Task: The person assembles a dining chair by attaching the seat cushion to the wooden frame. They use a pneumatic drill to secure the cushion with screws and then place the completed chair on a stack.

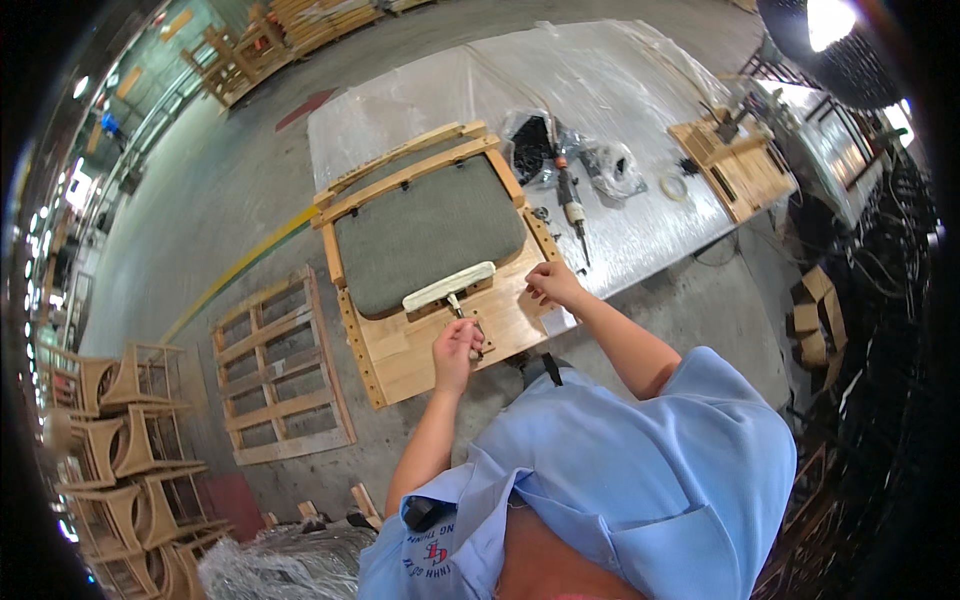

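Observation:
A grey-green upholstered cushion panel [430, 230] lies in a wooden jig [395, 368] on the table. Across its near edge runs a white padded clamp bar [448, 287], joined to a small metal toggle clamp. My left hand [457, 352] is closed around the clamp handle, just below the bar. To its right, my right hand [555, 284] hovers over the jig's right side with the fingers curled together; whatever they may pinch is too small to tell. A power screwdriver [571, 200] lies right of the jig, its tip pointing toward me.
Plastic film covers the table [400, 105]. Beyond the screwdriver sit a bag of black parts [530, 145], a clear plastic bag [612, 168] and a tape roll [673, 186]. Another wooden jig [735, 165] stands at right. A pallet [280, 365] and stacked chair frames [125, 450] occupy the left floor.

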`<state>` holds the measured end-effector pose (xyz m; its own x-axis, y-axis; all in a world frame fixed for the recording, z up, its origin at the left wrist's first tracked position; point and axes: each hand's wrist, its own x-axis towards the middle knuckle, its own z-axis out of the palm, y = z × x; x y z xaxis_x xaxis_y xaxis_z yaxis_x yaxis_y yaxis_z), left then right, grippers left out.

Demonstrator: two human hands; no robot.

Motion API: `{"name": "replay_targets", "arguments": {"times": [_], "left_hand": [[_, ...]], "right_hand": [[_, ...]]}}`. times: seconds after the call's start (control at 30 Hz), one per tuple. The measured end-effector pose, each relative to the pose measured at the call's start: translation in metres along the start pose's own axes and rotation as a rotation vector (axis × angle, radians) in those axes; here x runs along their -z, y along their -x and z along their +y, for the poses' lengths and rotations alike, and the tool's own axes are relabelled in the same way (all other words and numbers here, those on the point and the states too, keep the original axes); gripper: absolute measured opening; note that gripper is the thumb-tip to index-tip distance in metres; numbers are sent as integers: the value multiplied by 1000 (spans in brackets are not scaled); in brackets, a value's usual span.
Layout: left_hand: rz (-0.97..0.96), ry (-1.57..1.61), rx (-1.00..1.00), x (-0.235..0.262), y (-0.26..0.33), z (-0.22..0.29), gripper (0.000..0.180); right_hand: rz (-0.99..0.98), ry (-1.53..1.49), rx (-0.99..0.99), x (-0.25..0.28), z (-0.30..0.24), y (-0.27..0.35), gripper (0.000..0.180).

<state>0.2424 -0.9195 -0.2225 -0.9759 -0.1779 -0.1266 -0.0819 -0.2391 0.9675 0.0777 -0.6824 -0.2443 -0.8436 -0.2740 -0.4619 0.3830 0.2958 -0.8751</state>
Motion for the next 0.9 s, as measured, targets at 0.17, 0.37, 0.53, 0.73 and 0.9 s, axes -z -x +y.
{"name": "replay_targets", "arguments": {"times": [0.17,0.37,0.53,0.73,0.9], "left_hand": [[777,-71,208,92,-47,-32,35],[876,-26,273,181,-125,-18,65],[955,228,440,159,-161,5,81],[893,69,356,130,-153,61,109],[988,11,349,124,-143,84,79]], "right_hand": [[138,-67,-141,23,-14,-81,37],[-62,-191,-268,-1,-40,-146,70],[2,-91,-215,0,-29,-155,91],[-160,-266,-196,23,-83,-116,59],[-121,-371,-123,20,-88,-98,43]]}}
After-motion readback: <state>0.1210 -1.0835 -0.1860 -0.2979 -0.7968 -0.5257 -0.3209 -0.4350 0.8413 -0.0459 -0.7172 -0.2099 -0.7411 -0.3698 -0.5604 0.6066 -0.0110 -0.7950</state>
